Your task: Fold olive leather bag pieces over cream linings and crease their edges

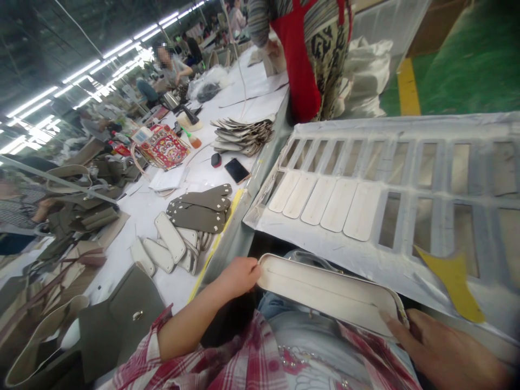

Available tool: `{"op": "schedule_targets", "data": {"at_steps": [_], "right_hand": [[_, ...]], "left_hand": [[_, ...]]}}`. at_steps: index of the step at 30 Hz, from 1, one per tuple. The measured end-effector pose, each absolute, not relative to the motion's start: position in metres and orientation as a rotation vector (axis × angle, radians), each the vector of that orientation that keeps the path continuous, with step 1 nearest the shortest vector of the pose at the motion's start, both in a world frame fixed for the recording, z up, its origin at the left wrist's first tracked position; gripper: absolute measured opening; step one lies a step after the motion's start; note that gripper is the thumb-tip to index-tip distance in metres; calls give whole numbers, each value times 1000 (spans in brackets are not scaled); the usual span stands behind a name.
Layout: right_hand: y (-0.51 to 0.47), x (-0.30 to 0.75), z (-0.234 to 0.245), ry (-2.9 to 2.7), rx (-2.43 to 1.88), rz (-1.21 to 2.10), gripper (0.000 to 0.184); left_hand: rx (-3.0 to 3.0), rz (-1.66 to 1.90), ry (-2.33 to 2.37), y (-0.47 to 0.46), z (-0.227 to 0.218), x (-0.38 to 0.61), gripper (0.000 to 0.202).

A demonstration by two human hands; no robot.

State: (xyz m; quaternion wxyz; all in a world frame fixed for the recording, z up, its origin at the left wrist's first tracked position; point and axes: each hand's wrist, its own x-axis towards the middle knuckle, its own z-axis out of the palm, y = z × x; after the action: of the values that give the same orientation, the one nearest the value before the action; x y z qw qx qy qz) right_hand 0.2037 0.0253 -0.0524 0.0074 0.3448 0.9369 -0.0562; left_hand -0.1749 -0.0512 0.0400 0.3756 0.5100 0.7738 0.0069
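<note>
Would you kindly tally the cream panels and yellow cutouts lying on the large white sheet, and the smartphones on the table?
Cream panels: 5
Yellow cutouts: 1
Smartphones: 1
Total: 7

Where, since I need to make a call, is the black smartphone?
In the head view, the black smartphone lies near the right edge of the white worktable, just below the stack of curved leather pieces and right of a small black case.

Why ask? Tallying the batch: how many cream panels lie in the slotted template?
5 cream panels, in one row across the slotted template: leftmost, next, middle, next, rightmost. None seem hidden.
</note>
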Motion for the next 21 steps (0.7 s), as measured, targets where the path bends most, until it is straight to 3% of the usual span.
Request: {"op": "schedule_targets", "data": {"at_steps": [3, 7, 13, 16, 21], "right_hand": [[25, 202, -47, 2909, 918, 41, 35], [25, 196, -43, 2899, 952, 31, 23], [25, 195, -44, 2920, 952, 28, 24], [25, 195, -43, 2942, 961, 18, 24], [24, 191, -39, 2874, 1015, 10, 26]], "left_hand": [[1354, -28, 2002, -48, 45, -170, 29], [1422, -76, 2015, -45, 50, -166, 29], [1220, 132, 1682, -44, 45, -194, 40], [985, 303, 1432, -45, 26, -213, 51], [949, 407, 1411, -50, -7, -220, 51]]}}
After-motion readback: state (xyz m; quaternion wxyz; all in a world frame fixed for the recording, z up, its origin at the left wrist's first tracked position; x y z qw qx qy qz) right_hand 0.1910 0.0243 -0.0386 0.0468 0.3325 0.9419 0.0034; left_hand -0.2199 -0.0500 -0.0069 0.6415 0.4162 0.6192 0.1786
